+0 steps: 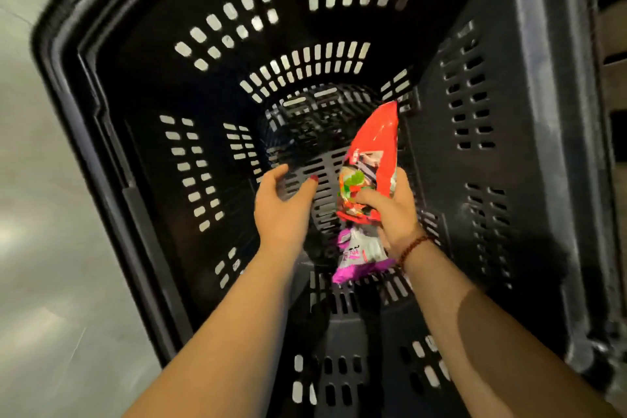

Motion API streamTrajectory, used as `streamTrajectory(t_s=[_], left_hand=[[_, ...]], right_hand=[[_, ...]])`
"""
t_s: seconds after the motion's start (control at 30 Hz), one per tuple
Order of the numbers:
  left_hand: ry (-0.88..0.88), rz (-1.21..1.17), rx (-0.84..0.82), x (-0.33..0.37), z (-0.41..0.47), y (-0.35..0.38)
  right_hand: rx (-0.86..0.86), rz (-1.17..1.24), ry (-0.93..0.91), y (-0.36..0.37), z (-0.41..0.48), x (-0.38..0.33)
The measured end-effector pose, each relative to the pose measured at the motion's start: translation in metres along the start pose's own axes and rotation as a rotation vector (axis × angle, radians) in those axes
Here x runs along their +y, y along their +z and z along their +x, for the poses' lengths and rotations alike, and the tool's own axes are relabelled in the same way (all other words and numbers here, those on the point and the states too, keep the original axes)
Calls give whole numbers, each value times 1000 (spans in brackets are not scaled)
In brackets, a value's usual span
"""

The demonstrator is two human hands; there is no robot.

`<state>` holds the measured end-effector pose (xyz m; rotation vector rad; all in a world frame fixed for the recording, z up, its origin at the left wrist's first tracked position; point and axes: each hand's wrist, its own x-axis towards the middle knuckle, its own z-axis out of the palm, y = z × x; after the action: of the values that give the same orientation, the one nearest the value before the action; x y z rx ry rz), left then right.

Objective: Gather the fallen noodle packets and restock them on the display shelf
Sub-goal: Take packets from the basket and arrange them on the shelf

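Both my arms reach down into a deep black slotted basket (142,153). My right hand (395,214) grips a red noodle packet (375,153) by its lower part, and the packet stands upright along the basket's right wall. Just under that hand lies a pink and silver packet (361,256) on the basket floor; whether my fingers touch it I cannot tell. My left hand (283,207) is beside them to the left, fingers spread and curved, holding nothing.
The basket's thick rim (68,20) surrounds the view. Pale grey floor (40,248) shows to the left. Dark shelving (610,44) runs along the right edge. A red bead bracelet circles my right wrist (412,249).
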<state>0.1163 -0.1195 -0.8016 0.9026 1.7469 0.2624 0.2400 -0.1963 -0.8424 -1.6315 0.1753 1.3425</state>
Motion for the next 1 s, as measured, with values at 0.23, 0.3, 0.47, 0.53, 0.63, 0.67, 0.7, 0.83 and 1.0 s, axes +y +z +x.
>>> streamTrajectory(t_s=[0.23,0.3,0.47,0.53,0.63,0.67,0.7,0.83,1.0], left_hand=[[-209,-108,-571,55,-13,-21],[-249,-133,-652,59,-13,-22],[-204,-103,-496,53,-8,-24],[-168,-59,-384,42,-3,-24],[-128,24,-178,20,3,-23],[-118,54,-122,13,4,-23],[-114,76,-84,6,5,-22],[-159,74,-30,-19,3,-20],[-188,81,-10,-43,-4,-13]], right_hand=[[-306,516,323,-3,-53,-41],[-314,540,353,-5,-55,-42],[-169,349,281,-6,-43,-33],[0,231,234,-19,-28,-13],[333,-132,153,-47,-11,22],[374,-233,166,-56,-8,33],[386,-274,196,-63,-6,44],[338,-548,282,-64,8,69],[204,-1110,523,-52,22,63]])
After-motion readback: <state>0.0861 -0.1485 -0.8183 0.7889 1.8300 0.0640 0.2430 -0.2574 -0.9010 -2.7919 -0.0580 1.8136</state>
